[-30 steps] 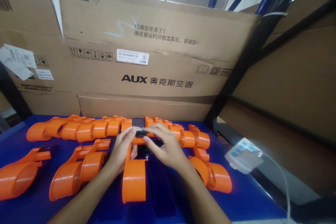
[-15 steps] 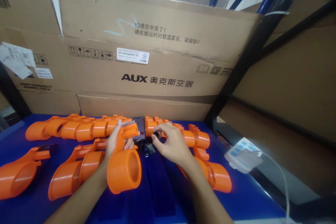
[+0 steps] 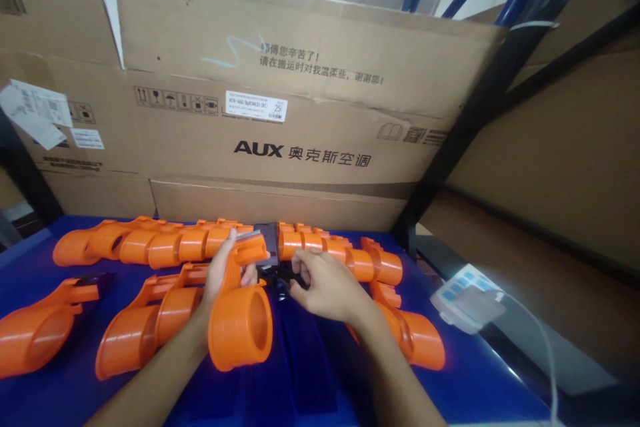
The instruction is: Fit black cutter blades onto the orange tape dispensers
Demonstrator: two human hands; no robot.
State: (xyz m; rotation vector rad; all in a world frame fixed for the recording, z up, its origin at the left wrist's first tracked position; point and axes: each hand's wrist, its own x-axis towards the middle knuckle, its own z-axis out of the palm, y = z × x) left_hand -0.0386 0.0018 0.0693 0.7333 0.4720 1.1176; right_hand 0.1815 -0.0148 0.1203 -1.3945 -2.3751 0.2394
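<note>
My left hand (image 3: pixel 219 275) is closed around an orange plastic holder (image 3: pixel 240 327), whose round, open cup faces me and to the right. A thin grey strip lies along the top of its slotted end. My right hand (image 3: pixel 325 283) is in a pinch beside a small heap of black parts (image 3: pixel 280 280); a small black part (image 3: pixel 297 275) shows at its fingertips, its exact kind unclear. Behind the heap stands a dark, flat, screen-like thing (image 3: pixel 267 240).
Several orange holders (image 3: pixel 165 250) line the back of the blue surface (image 3: pixel 380 383), with others (image 3: pixel 423 341) nearer on both sides. Dark blue strips (image 3: pixel 310 360) lie between my arms. A white box with a cable (image 3: pixel 467 299) sits at right; a large carton (image 3: pixel 300 113) stands behind.
My right hand has lowered slightly toward the black parts, its fingers drawing closer together. My left hand keeps the orange holder nearly still. The view has shifted a little.
</note>
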